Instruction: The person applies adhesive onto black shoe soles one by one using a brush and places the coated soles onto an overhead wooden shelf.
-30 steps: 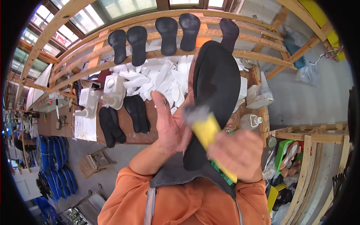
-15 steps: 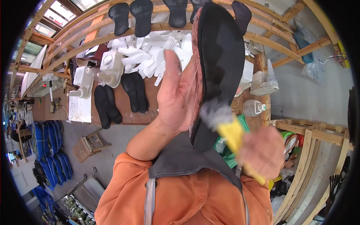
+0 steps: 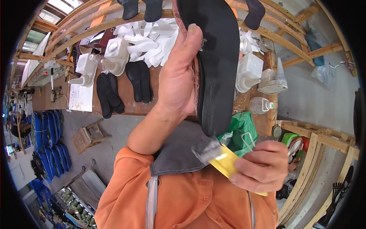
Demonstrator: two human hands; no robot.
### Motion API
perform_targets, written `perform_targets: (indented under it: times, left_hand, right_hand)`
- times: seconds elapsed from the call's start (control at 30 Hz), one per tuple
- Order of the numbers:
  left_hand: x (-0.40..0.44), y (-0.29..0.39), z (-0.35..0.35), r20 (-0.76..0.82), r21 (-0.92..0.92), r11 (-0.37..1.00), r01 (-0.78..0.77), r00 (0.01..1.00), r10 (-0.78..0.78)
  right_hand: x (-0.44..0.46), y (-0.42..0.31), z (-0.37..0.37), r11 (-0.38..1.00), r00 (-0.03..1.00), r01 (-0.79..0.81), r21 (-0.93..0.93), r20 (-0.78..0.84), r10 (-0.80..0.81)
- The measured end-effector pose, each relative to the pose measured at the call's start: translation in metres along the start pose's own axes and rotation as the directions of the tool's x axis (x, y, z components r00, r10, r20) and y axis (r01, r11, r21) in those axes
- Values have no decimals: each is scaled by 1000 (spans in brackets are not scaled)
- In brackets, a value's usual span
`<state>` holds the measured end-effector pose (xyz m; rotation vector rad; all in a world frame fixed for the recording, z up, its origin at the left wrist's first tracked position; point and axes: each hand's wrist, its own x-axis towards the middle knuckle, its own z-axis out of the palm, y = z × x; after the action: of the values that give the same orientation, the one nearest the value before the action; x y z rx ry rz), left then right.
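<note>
My left hand [image 3: 177, 78] is wrapped round a black insole [image 3: 218, 72] with pinkish layered material along its left edge. The insole stands upright, its face toward me, with wet-looking dark streaks on it. The thumb presses on its edge; the other fingers are hidden behind. In my right hand [image 3: 263, 166] is a brush [image 3: 223, 162] with a flat yellow handle, gripped between thumb and fingers. Its greyish bristles, a little blurred, are just below the lower end of the insole. Whether they touch it I cannot tell.
On the brown workbench [image 3: 129, 108] lie black insoles [image 3: 108, 95], a heap of white insole-shaped pieces [image 3: 148, 44], white squeeze bottles [image 3: 249, 72] and a clear bottle [image 3: 261, 105]. A green bag [image 3: 242, 128] hangs near the front edge. Wooden rails [image 3: 282, 38] hold more black insoles [image 3: 254, 14].
The brush has moved down and left, off the face of the insole to below its lower end. The held insole has shifted up slightly and turned more upright. My left thumb now presses on its edge.
</note>
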<state>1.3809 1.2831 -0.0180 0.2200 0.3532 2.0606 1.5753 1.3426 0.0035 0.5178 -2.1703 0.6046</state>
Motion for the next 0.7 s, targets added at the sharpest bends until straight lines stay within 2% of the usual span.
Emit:
perform_targets:
  times: [0.07,0.13,0.23,0.3,0.47,0.53,0.57,0.63,0.7]
  left_hand:
    - [1,1,5,0,-2,1000,-12,1000,12]
    - [1,0,9,2,-6,1000,-13,1000,13]
    - [3,3,8,34,-62,998,-4,999,6]
    - [1,8,5,48,-110,994,5,999,0]
    - [9,4,7,65,67,997,-24,998,20]
    - [13,8,7,89,47,997,-58,995,54]
    - [12,10,5,98,32,996,-81,992,78]
    - [10,12,2,117,6,995,-103,988,102]
    - [5,9,7,103,14,996,-88,991,86]
  right_hand:
    - [7,8,-8,1000,1000,15,23,-19,-14]
    - [13,22,-9,993,999,-45,-109,-34,42]
    - [2,20,-4,999,999,5,-34,-48,-6]
    - [-7,10,-16,992,999,50,112,-13,-48]
    - [9,36,-16,998,995,-64,-9,-73,63]
    - [-5,29,-11,996,992,69,-58,-102,-74]
    - [-5,27,-18,996,992,80,-48,-98,-85]
    - [-2,22,-37,987,998,60,149,19,-63]
    - [12,29,-31,996,1000,30,88,-4,-30]
